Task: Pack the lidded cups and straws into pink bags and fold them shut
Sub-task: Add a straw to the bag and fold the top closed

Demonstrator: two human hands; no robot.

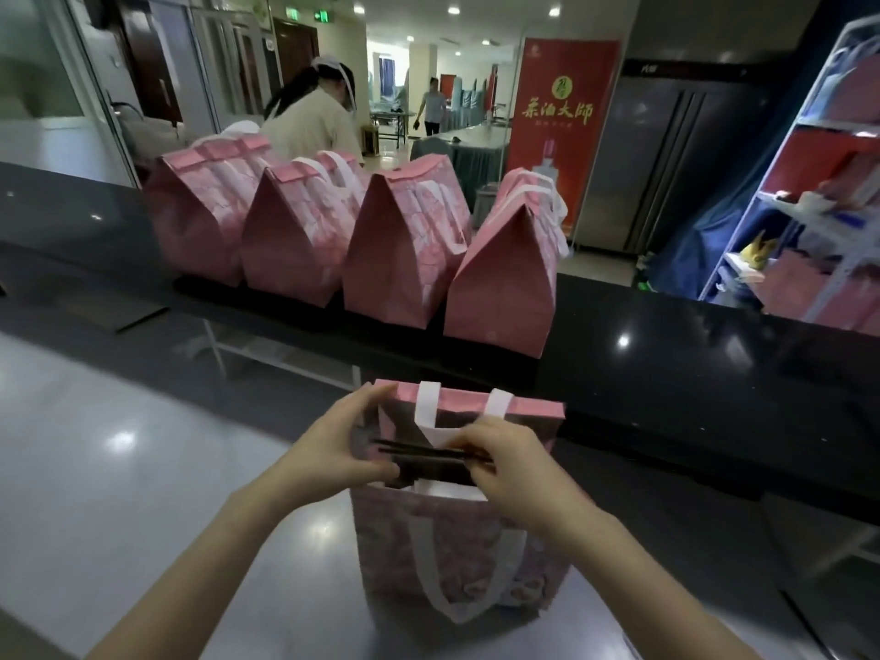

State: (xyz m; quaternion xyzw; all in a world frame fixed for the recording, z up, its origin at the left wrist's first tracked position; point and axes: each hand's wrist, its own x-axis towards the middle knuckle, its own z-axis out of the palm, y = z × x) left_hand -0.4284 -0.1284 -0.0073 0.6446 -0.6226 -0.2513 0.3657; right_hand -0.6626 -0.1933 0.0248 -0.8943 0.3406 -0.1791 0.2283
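An open pink bag with white handles stands on the steel counter in front of me. My left hand grips its left rim, thumb on the near wall and fingers at the far corner. My right hand pinches two black straws that lie level across the bag's mouth. The inside of the bag is dark; something white shows just under the near rim, and no cup is clearly visible.
Several folded pink bags stand in a row on the raised black ledge behind. A person in a light top stands beyond them. A red banner and a shelf rack are at right. The steel counter stretches left.
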